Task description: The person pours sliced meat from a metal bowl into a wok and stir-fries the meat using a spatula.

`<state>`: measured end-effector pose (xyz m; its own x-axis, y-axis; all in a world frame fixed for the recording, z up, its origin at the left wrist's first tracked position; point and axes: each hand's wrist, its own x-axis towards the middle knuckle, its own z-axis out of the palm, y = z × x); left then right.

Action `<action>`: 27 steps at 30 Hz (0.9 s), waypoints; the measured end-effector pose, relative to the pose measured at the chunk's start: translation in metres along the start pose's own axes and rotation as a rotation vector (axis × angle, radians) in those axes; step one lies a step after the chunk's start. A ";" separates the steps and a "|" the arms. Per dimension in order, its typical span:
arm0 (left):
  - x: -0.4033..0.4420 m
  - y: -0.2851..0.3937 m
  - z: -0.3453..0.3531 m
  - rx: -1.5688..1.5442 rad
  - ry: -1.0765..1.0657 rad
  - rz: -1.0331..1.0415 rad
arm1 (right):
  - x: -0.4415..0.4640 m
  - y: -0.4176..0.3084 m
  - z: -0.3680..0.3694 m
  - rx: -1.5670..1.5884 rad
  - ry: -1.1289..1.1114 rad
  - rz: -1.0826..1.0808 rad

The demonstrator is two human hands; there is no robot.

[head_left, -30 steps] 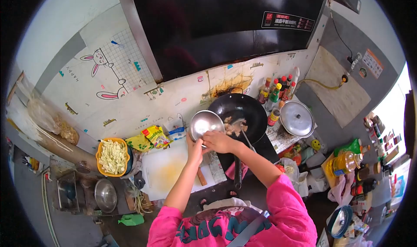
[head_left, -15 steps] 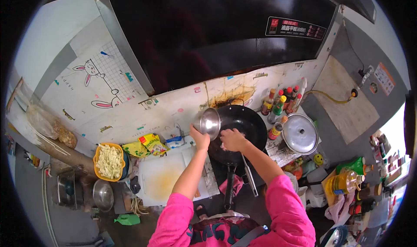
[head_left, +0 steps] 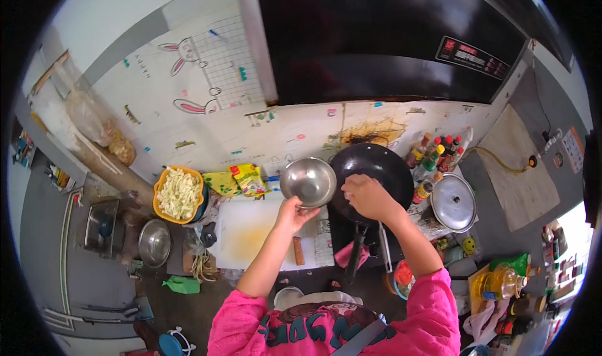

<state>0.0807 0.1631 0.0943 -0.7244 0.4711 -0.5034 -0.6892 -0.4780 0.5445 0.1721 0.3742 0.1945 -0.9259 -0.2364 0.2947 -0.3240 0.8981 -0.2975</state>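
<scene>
My left hand (head_left: 297, 216) grips the near rim of a shiny steel bowl (head_left: 308, 182), whose hollow inside faces me and looks bare. The bowl hangs above the back right of the cutting board, beside the wok. Over the left part of the black wok (head_left: 376, 162) is my right hand (head_left: 369, 197), its fingers curled together; what they hold, if anything, is hidden. The wok handle (head_left: 356, 256) points toward me. A metal utensil handle (head_left: 384, 246) leans out of the wok to its right. The wok's contents are mostly covered by my hand.
Left of the wok lies a white cutting board (head_left: 248, 230) with a brown handle (head_left: 298, 251) on its right side. A yellow basket of cut vegetables (head_left: 180, 194) stands further left. Sauce bottles (head_left: 429, 158) and a lidded pot (head_left: 454, 202) stand right of the wok.
The bowl has turned from tipped toward the wok to opening upward, and moved away to the left. My right hand has lifted slightly from inside the wok. The head view has shifted.
</scene>
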 end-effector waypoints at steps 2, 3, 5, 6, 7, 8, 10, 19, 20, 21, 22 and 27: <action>-0.019 0.009 -0.019 -0.011 -0.007 -0.013 | 0.011 -0.022 0.018 -0.056 -0.061 -0.121; -0.026 0.014 -0.032 -0.019 0.005 -0.007 | 0.018 -0.040 0.024 -0.050 -0.202 0.001; -0.035 0.026 -0.062 -0.021 -0.003 0.014 | 0.035 -0.061 0.048 -0.009 -0.180 -0.067; -0.038 0.033 -0.079 -0.020 -0.003 0.022 | 0.045 -0.072 0.061 0.015 -0.171 -0.099; -0.041 0.042 -0.098 -0.014 -0.022 0.016 | 0.057 -0.085 0.071 -0.048 -0.295 -0.045; -0.044 0.051 -0.116 -0.020 -0.008 0.021 | 0.068 -0.096 0.087 -0.006 -0.282 0.000; -0.054 0.070 -0.142 -0.029 0.014 0.028 | 0.089 -0.120 0.117 0.075 -0.252 0.099; -0.051 0.131 -0.262 -0.018 0.110 -0.027 | 0.138 -0.171 0.283 1.007 -0.435 0.796; -0.048 0.135 -0.270 -0.006 0.125 -0.034 | 0.137 -0.175 0.298 1.076 -0.408 0.845; -0.045 0.137 -0.280 0.005 0.142 -0.044 | 0.138 -0.181 0.308 1.146 -0.381 0.897; -0.041 0.138 -0.290 0.017 0.160 -0.057 | 0.138 -0.184 0.317 1.132 -0.393 0.950; -0.012 0.127 -0.331 0.021 0.203 -0.117 | 0.136 -0.183 0.362 1.064 -0.394 1.103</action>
<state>-0.0037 -0.1487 -0.0530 -0.6293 0.3631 -0.6871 -0.7699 -0.4119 0.4874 0.0354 0.0431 -0.0400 -0.7245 0.1004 -0.6819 0.6888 0.0666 -0.7219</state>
